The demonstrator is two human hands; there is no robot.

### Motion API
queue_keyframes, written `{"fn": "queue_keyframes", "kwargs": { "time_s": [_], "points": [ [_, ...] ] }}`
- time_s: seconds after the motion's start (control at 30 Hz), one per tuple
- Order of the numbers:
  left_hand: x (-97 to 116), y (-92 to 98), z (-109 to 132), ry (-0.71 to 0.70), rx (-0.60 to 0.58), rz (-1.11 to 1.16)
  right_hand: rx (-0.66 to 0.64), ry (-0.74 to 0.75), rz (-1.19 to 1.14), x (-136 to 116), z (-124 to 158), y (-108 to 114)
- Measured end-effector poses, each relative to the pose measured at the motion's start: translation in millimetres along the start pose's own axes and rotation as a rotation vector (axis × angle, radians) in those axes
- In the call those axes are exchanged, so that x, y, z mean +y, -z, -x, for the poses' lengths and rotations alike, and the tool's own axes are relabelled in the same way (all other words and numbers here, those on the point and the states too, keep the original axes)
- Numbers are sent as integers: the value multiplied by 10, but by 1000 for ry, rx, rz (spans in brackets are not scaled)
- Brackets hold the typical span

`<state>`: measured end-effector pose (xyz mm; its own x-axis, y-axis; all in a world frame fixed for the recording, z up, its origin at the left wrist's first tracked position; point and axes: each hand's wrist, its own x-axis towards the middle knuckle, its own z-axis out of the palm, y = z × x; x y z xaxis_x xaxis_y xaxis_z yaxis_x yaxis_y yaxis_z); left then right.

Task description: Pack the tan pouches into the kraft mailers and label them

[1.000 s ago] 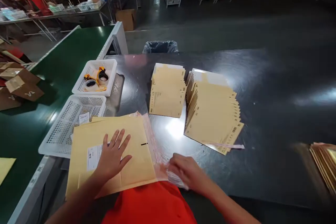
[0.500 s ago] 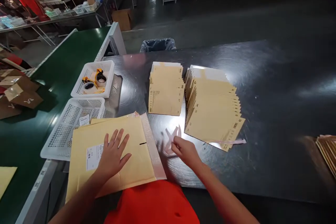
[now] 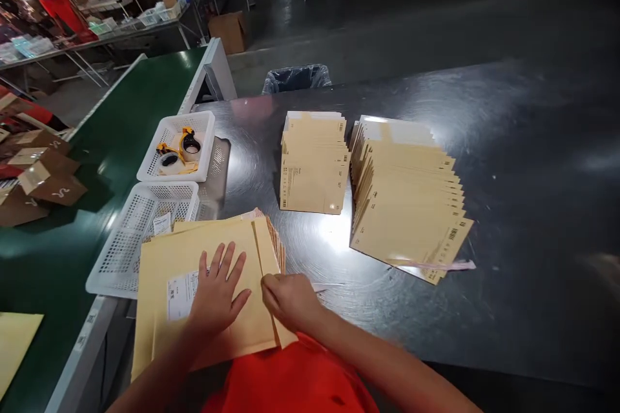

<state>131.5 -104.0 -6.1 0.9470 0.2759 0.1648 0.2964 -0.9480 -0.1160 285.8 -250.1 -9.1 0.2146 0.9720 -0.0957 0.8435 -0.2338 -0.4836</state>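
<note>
Left hand (image 3: 216,297) lying flat on a padded envelope (image 3: 162,329), fingers spread wide, right hand (image 3: 289,300) pressing its folded flap (image 3: 268,246), fingers curled narrow onto it, envelope resting at the bench (image 3: 508,174) edge

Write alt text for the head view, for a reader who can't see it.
A person's left hand lies flat on a yellow padded envelope at the near edge of a steel table, while the right hand rests on its folded-over flap. Beyond lie a smaller envelope stack and a larger stack; a white basket sits left.
</note>
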Motion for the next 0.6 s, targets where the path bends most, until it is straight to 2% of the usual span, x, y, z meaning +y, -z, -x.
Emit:
{"fn": "queue_keyframes", "kwargs": {
  "time_s": [0.1,0.23,0.3,0.37,0.5,0.57,0.6],
  "points": [
    [23,-19,-5,-10,-11,-2,-28,-48,182,-16,-425,27],
    [32,-19,-8,2,-28,0,70,-258,226,97,-1210,385],
    [38,-19,-8,24,-26,1,93,-285,229,101,-1278,411],
    [64,-26,-15,62,-21,3,86,-204,239,72,-972,206],
    [144,-19,-54,113,-36,56,87,60,208,79,211,-402],
    [126,20,-48,101,-22,121,122,157,145,132,628,-478],
    [86,51,-23,107,4,171,147,163,90,163,732,-449]
  ]
}}
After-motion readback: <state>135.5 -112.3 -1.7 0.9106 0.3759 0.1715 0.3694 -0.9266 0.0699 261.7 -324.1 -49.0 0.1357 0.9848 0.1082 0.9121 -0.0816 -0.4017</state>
